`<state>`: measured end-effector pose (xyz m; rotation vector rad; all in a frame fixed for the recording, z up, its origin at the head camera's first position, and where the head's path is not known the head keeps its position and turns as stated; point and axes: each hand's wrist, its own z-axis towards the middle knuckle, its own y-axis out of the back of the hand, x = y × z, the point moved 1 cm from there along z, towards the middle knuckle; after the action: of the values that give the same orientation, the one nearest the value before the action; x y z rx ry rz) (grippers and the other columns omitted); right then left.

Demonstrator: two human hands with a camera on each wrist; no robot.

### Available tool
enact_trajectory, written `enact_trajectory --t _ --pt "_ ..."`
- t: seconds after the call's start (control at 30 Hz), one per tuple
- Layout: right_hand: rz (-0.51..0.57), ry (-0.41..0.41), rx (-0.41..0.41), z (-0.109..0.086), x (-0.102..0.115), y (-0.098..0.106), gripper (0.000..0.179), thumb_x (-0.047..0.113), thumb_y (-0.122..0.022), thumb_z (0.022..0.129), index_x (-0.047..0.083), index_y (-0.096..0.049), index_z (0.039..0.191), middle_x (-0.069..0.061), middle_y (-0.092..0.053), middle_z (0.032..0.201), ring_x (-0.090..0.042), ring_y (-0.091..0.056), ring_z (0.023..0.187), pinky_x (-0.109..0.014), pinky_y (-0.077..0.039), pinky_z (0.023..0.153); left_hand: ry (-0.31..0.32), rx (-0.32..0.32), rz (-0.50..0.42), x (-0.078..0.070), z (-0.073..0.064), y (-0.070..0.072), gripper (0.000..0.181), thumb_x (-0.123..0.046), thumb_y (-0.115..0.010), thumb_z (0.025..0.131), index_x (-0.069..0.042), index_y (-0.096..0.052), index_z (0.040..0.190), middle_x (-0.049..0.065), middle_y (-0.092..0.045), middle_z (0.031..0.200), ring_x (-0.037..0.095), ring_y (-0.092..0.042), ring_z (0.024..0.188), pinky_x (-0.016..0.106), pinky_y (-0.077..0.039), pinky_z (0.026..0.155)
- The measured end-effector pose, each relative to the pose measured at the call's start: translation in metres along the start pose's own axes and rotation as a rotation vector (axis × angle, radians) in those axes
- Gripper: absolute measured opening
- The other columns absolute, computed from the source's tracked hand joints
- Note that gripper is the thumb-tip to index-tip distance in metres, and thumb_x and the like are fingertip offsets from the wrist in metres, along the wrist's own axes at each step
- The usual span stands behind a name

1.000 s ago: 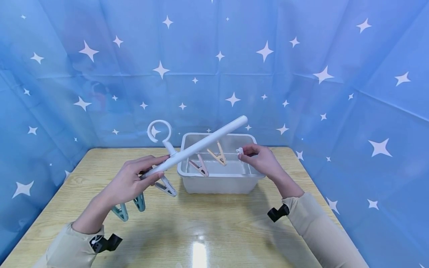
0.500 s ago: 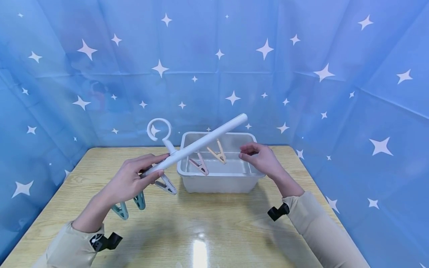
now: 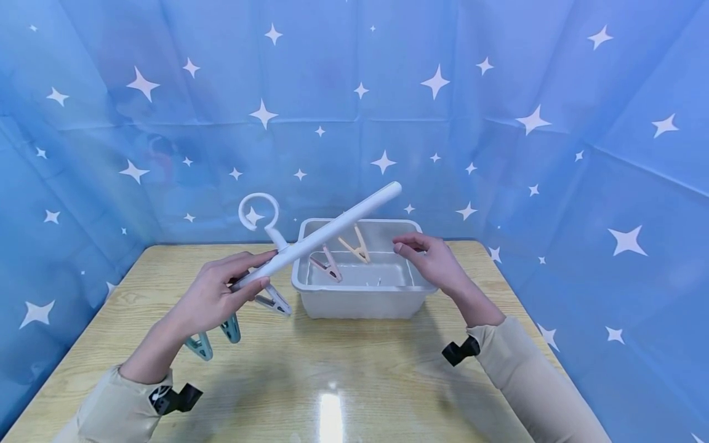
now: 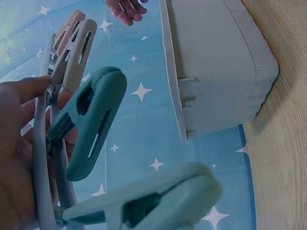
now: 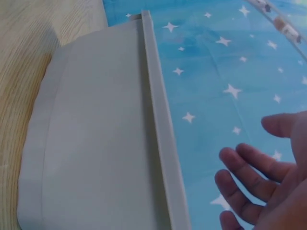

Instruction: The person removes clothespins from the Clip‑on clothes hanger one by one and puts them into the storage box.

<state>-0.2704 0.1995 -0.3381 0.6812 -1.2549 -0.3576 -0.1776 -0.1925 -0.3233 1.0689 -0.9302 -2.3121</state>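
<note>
My left hand point(image 3: 213, 292) grips a white clip hanger point(image 3: 332, 227) by its bar, tilted up to the right with its round hook point(image 3: 259, 195) on top. Below the bar hang a pink clip point(image 3: 328, 266), a cream clip point(image 3: 357, 245), a white clip point(image 3: 274, 301) and teal clips point(image 4: 98, 120). The pink and cream clips overlap the white plastic bin point(image 3: 362, 304) in the head view. Over the bin's right side hovers my right hand point(image 3: 429, 257), fingers loosely bent and nothing between them. A small whitish piece point(image 3: 379, 282) shows inside the bin.
The bin stands on a wooden table point(image 3: 354, 381) toward its far edge. Behind and beside the table hangs a blue curtain point(image 3: 332, 154) with white stars. Black wrist mounts point(image 3: 461, 352) sit at both sleeves.
A small white piece pinched in my right hand has been let go and no longer shows there. The hanger has shifted slightly up and left; the right hand stays over the bin.
</note>
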Motion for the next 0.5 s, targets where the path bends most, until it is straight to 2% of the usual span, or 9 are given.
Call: enact_trajectory --t 0.13,0.27,0.5 --pt "0.059 0.019 0.020 -0.002 0.005 0.001 0.040 0.043 -0.053 0.103 0.018 -0.064 0.131 -0.006 -0.069 0.123 -0.027 -0.061 0.118 -0.051 -0.045 0.104 0.006 -0.013 0.007 0.001 -0.001 0.000 0.048 -0.018 -0.067 0.097 -0.029 -0.057 0.142 -0.008 -0.067 0.102 0.005 -0.046 0.058 0.024 -0.039 0.051" --pt "0.134 0.033 0.047 -0.003 0.011 0.002 0.042 0.043 -0.052 0.103 0.015 -0.063 0.132 -0.010 -0.070 0.124 -0.028 -0.062 0.123 -0.052 -0.042 0.110 -0.001 -0.018 0.014 0.001 -0.001 0.000 0.048 -0.018 -0.067 0.096 -0.029 -0.058 0.141 -0.009 -0.066 0.098 0.004 -0.044 0.058 0.024 -0.038 0.051" --pt "0.176 0.047 0.071 -0.005 0.019 0.002 0.039 0.040 -0.051 0.104 0.015 -0.063 0.132 -0.011 -0.069 0.124 -0.029 -0.061 0.121 -0.052 -0.039 0.112 -0.011 -0.029 0.037 0.001 -0.001 -0.001 0.047 -0.018 -0.069 0.095 -0.029 -0.059 0.140 -0.011 -0.064 0.095 0.004 -0.041 0.057 0.023 -0.036 0.051"
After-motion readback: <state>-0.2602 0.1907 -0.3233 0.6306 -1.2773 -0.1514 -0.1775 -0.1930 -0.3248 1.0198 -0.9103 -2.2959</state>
